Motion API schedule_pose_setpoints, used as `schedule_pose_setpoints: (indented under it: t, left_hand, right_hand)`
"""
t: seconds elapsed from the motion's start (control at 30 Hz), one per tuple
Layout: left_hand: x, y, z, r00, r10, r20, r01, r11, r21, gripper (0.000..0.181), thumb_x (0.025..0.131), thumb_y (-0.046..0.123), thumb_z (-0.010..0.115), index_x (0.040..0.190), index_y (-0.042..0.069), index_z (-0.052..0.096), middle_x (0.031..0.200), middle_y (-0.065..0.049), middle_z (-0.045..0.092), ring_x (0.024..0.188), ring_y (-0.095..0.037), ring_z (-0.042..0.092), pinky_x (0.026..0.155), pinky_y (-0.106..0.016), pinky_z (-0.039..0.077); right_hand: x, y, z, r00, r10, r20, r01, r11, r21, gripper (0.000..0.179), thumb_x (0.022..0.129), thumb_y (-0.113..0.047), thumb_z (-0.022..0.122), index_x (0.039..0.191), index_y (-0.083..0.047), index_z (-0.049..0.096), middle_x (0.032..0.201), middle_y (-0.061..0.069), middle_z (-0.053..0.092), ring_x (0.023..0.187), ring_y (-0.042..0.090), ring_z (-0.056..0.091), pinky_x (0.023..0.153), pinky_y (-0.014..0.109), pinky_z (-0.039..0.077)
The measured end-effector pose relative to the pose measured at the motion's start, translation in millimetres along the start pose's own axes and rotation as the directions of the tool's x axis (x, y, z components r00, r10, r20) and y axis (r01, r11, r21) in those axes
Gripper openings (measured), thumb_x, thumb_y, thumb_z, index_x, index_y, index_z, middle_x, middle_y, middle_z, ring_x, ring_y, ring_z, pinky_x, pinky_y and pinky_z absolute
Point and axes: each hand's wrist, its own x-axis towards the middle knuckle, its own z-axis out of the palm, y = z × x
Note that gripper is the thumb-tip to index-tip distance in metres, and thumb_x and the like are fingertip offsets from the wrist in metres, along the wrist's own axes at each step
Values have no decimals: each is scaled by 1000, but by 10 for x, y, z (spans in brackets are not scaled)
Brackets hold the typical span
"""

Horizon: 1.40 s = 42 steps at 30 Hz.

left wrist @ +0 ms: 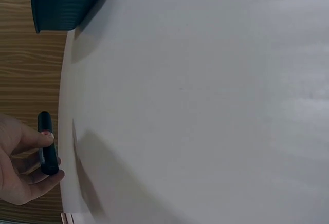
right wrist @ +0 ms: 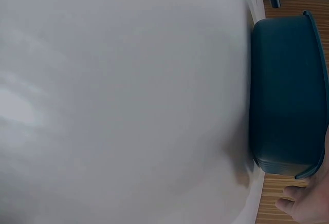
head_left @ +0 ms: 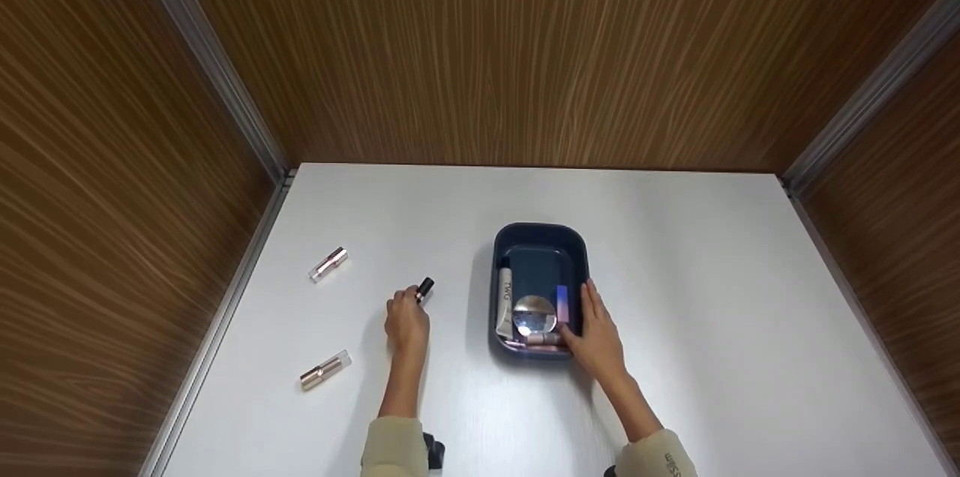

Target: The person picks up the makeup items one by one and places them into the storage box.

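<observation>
My left hand [head_left: 407, 321] pinches a black lipstick tube [head_left: 426, 286] with a shiny band round its middle. In the left wrist view the lipstick [left wrist: 48, 152] stands upright between thumb and fingers. Right of it is a dark blue bin [head_left: 534, 261]. My right hand [head_left: 600, 338] holds its right wall near the front corner, thumb over the rim and fingers along the outside. In the bin lie a white tube [head_left: 505, 301] marked TWG, a round mirror-like compact [head_left: 534, 312], a pink-and-purple stick [head_left: 562, 303] and a pinkish tube [head_left: 541, 339].
Two clear-ended, metallic lipstick tubes lie on the left of the white table [head_left: 697, 274]: one tube [head_left: 328, 265] farther back, the other tube [head_left: 325, 370] nearer. Wood-grain panels [head_left: 480, 57] with grey metal corner strips enclose the table at the back and sides.
</observation>
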Motion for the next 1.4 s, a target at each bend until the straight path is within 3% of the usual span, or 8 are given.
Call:
schedule_pose_setpoints:
  t: [0.5, 0.8, 1.13, 1.4]
  left_hand:
    - [-7, 86, -29, 1000, 16, -20, -16, 1000, 14, 20, 77, -7, 62, 95, 0, 68, 89, -16, 63, 80, -34, 58, 57, -48, 48]
    - [-3, 160, -63, 1000, 6, 8, -6, 1000, 12, 22, 78, -5, 64, 98, 2, 69, 92, -14, 64, 83, -33, 59, 58, -47, 49]
    - [-34, 259, -118, 998, 50, -27, -50, 999, -6, 21, 76, -5, 65, 95, 4, 69, 91, -13, 64, 82, -33, 58, 57, -48, 48]
    - [-85, 326, -138, 998, 61, -18, -61, 998, -20, 21, 77, -5, 65, 96, 4, 69, 93, -12, 64, 82, -31, 59, 57, -46, 49]
  right_hand:
    - [3, 7, 11, 999, -27, -26, 27, 1000, 6, 75, 82, -21, 64, 140, 8, 26, 147, 19, 21, 129, 39, 26, 100, 52, 26]
    - [-3, -4, 0, 1000, -17, -6, 17, 1000, 20, 76, 83, -22, 64, 141, 8, 24, 148, 18, 19, 131, 37, 24, 102, 49, 24]
    - [6, -14, -10, 1000, -14, -3, 14, 1000, 20, 77, 83, -22, 65, 141, 7, 24, 148, 18, 19, 131, 37, 23, 102, 49, 23]
    - [9, -4, -1, 1000, -12, 2, 12, 1000, 8, 76, 83, -20, 64, 141, 8, 25, 148, 19, 20, 130, 39, 25, 101, 51, 25]
